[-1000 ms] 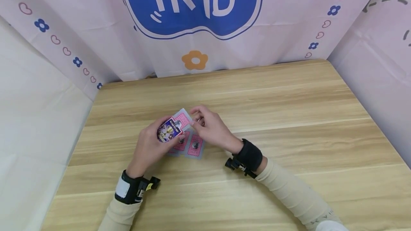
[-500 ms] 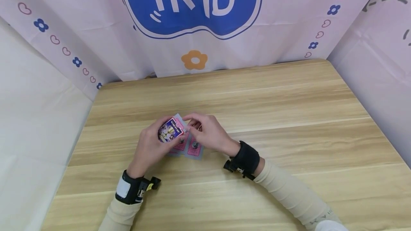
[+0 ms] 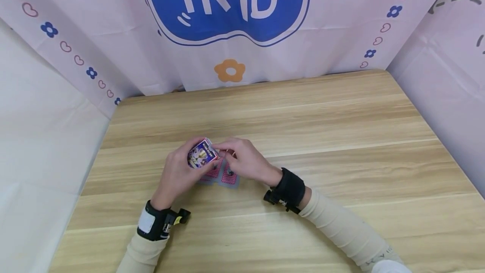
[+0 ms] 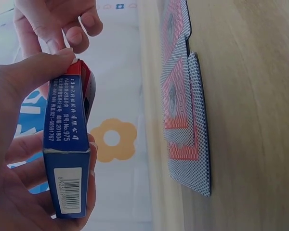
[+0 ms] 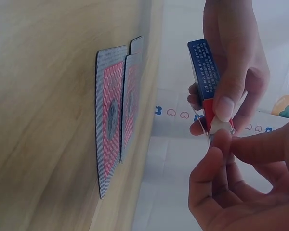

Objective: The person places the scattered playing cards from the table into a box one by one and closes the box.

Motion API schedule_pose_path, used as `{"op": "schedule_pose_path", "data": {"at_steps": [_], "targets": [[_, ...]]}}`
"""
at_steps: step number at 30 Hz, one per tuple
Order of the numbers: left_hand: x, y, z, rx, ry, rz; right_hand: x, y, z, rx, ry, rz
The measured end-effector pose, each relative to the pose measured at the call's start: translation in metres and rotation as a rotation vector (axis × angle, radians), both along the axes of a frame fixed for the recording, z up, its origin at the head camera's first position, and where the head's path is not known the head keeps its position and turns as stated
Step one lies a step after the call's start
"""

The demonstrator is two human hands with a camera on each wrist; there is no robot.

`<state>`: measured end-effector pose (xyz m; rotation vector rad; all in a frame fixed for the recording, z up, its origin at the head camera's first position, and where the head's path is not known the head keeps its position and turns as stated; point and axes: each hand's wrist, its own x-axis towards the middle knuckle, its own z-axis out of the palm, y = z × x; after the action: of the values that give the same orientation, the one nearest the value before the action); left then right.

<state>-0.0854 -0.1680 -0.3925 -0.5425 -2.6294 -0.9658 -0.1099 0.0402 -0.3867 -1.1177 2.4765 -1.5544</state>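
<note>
Left hand (image 3: 178, 167) grips a playing-card box (image 3: 201, 155), thumb on one side, fingers round the other, held up over the worktop (image 3: 322, 138) left of its middle. Long axis slants: red end points to the far edge and rightward, other end toward the near left corner. Right hand (image 3: 248, 159) has bent fingers at that red end; can't tell if they pinch. Face-down playing cards (image 3: 229, 176) overlap just below. Head view gets the pictured front; only left wrist view shows the barcode (image 4: 70, 190), right wrist view a pale flap (image 5: 219, 126).
</note>
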Motion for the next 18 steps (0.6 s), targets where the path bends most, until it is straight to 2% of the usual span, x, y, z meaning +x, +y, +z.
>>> {"op": "schedule_pose_path", "data": {"at_steps": [5, 9, 13, 18], "targets": [[0.0006, 0.0007, -0.0021, -0.01, 0.011, 0.005, 0.0006, 0.0007, -0.0008, 0.05, 0.024, 0.037], [-0.0004, 0.0006, -0.0043, -0.01, 0.006, 0.016, -0.0014, 0.0036, 0.0001, 0.141, 0.058, 0.078], [-0.0017, -0.0014, -0.0055, 0.02, -0.038, 0.052, -0.0046, 0.0067, -0.0015, 0.331, 0.101, 0.009], [-0.002, -0.0053, -0.005, 0.085, -0.079, 0.146, -0.0037, 0.0082, -0.0082, 0.625, 0.181, -0.097]]}}
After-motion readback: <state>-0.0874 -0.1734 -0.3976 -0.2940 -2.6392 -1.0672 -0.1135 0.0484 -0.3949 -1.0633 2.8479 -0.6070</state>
